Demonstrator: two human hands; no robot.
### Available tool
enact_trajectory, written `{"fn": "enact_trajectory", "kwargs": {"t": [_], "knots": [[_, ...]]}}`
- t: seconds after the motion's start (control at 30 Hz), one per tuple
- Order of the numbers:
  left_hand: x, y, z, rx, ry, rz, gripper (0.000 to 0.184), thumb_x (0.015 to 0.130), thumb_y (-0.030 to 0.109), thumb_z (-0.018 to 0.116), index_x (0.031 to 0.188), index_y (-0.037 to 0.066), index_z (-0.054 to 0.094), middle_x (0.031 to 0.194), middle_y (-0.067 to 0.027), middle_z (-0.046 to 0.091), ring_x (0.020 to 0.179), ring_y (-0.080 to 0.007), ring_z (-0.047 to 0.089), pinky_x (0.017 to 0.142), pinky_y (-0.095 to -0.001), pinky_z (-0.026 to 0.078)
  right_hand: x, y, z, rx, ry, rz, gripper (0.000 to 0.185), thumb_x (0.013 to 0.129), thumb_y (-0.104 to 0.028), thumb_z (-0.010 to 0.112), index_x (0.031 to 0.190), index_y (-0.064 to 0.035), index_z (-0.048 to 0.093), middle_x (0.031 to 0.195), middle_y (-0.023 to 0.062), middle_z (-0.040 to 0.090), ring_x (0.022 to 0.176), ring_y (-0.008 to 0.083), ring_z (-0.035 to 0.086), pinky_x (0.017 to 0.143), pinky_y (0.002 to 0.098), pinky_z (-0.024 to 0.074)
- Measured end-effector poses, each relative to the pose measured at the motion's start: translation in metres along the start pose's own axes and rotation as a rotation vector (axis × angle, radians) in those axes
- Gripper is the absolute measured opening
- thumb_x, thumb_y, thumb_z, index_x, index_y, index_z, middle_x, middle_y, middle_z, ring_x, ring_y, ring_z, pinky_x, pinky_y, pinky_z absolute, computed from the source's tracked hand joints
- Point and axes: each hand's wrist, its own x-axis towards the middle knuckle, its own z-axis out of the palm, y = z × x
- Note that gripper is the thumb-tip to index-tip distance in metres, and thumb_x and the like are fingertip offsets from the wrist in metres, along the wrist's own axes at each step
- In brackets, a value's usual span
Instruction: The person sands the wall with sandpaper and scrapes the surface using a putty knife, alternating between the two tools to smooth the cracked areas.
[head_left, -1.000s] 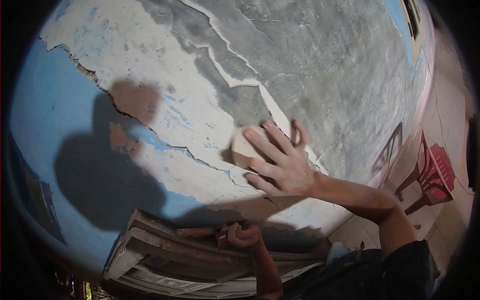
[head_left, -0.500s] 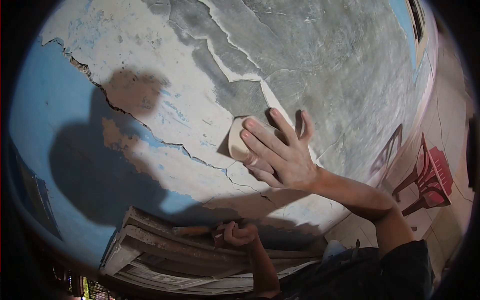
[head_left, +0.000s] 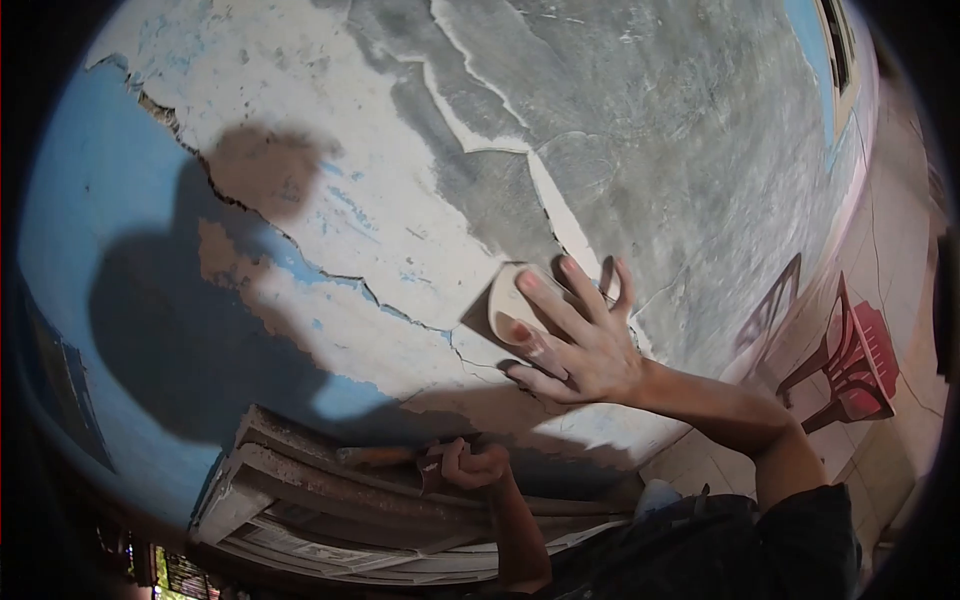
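My right hand (head_left: 590,350) is spread over a pale flat, rounded piece (head_left: 510,305), pressing it against the cracked wall (head_left: 400,250). Fingertips rest on its face, and the hand lies beside a thin white strip of filler (head_left: 560,205) that crosses grey plaster (head_left: 680,120). Lower down, my left hand (head_left: 475,465) is closed around a tool with a wooden handle (head_left: 375,456); the handle sticks out to the left, and the tool's other end is partly hidden by the fingers.
Below the left hand runs a weathered louvred frame (head_left: 330,500). A red plastic chair (head_left: 860,365) stands on the tiled floor at right. Blue paint (head_left: 110,260) and a long crack cover the left wall, with a person's shadow over it. A window frame (head_left: 840,65) shows at upper right.
My right hand and the pale piece have moved down and slightly right along the wall since half a second ago. The left hand keeps its hold. The whole view has shifted a little.
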Motion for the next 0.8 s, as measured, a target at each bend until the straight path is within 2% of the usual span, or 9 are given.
{"fn": "enact_trajectory", "kwargs": {"t": [0.03,0.13,0.27,0.33,0.43,0.53,0.63,0.73,0.8], "knots": [[-0.004,-0.001,-0.001,-0.012,0.006,-0.029,0.03,0.094,0.012,0.027,0.084,0.0,0.052,0.082,-0.0086,0.05,0.073,-0.0216,0.051,0.075,-0.0374,0.05,-0.002,0.003,0.001,-0.024,-0.005,-0.008,0.05,0.086,-0.048,0.054,0.132,-0.0301,0.05,0.148,0.0051,0.036,0.137,0.0324,0.027,0.105,0.0614,-0.0009],[0.004,0.003,0.002,0.017,0.014,0.043,0.027,0.094,0.011,0.025,0.086,0.0,0.048,0.076,-0.0075,0.044,0.063,-0.0207,0.041,0.064,-0.0384,0.045,0.03,0.002,-0.002,-0.046,0.063,-0.068,0.042,0.081,-0.054,0.06,0.104,-0.0189,0.061,0.142,0.0104,0.043,0.135,0.0392,0.027,0.103,0.0643,-0.0002],[0.001,0.004,0.004,-0.027,0.047,-0.024,0.026,0.093,0.01,0.025,0.085,0.0,0.048,0.076,-0.0078,0.044,0.062,-0.0202,0.041,0.063,-0.0369,0.045,0.038,-0.001,-0.004,-0.046,0.008,-0.053,0.047,0.081,-0.053,0.06,0.112,-0.0181,0.057,0.142,0.0111,0.042,0.135,0.0395,0.028,0.103,0.0642,0.0003],[-0.002,0.0,0.003,-0.014,0.051,-0.013,0.026,0.093,0.01,0.026,0.084,0.0,0.049,0.075,-0.0079,0.045,0.063,-0.0202,0.041,0.062,-0.0369,0.045,0.01,-0.004,0.0,-0.024,0.011,-0.021,0.046,0.081,-0.052,0.061,0.112,-0.0178,0.056,0.143,0.0123,0.042,0.135,0.0399,0.027,0.103,0.0645,-0.0001],[0.0,0.003,0.001,-0.024,0.03,-0.036,0.029,0.094,0.011,0.027,0.084,0.0,0.052,0.082,-0.0105,0.05,0.074,-0.0239,0.05,0.071,-0.0374,0.048,0.008,0.0,-0.004,-0.027,-0.001,-0.059,0.048,0.08,-0.051,0.063,0.112,-0.0163,0.056,0.143,0.0127,0.041,0.136,0.0402,0.026,0.103,0.0643,-0.0026],[0.003,-0.002,0.003,-0.017,0.048,0.032,0.03,0.095,0.012,0.027,0.084,0.0,0.051,0.083,-0.0108,0.05,0.075,-0.0248,0.05,0.073,-0.0392,0.048,0.049,-0.005,-0.008,-0.039,0.045,-0.061,0.047,0.08,-0.049,0.064,0.112,-0.0158,0.056,0.143,0.0136,0.042,0.136,0.0401,0.026,0.103,0.0643,-0.0029],[0.006,0.0,0.004,-0.005,0.047,0.064,0.029,0.094,0.012,0.024,0.084,-0.001,0.049,0.077,-0.008,0.047,0.065,-0.0223,0.045,0.063,-0.0357,0.046,0.037,-0.009,-0.003,0.011,0.075,-0.013,0.047,0.078,-0.049,0.066,0.108,-0.014,0.058,0.142,0.0128,0.043,0.134,0.0403,0.029,0.104,0.0634,-0.0014],[0.0,0.001,0.004,-0.009,0.065,0.016,0.029,0.094,0.012,0.024,0.084,0.0,0.049,0.079,-0.0087,0.048,0.067,-0.0238,0.047,0.064,-0.0362,0.047,0.004,-0.007,0.005,0.011,0.039,-0.022,0.047,0.078,-0.049,0.066,0.108,-0.0132,0.058,0.141,0.0126,0.044,0.133,0.0404,0.031,0.103,0.0636,0.0015],[-0.014,-0.01,0.002,0.018,0.036,0.022,0.033,0.095,0.014,0.024,0.083,-0.001,0.051,0.083,-0.0097,0.049,0.071,-0.0234,0.049,0.072,-0.0387,0.048,0.001,0.0,0.006,0.004,0.033,-0.056,0.046,0.078,-0.049,0.065,0.108,-0.0132,0.058,0.142,0.0128,0.044,0.133,0.0402,0.031,0.103,0.0636,0.0018]]}}
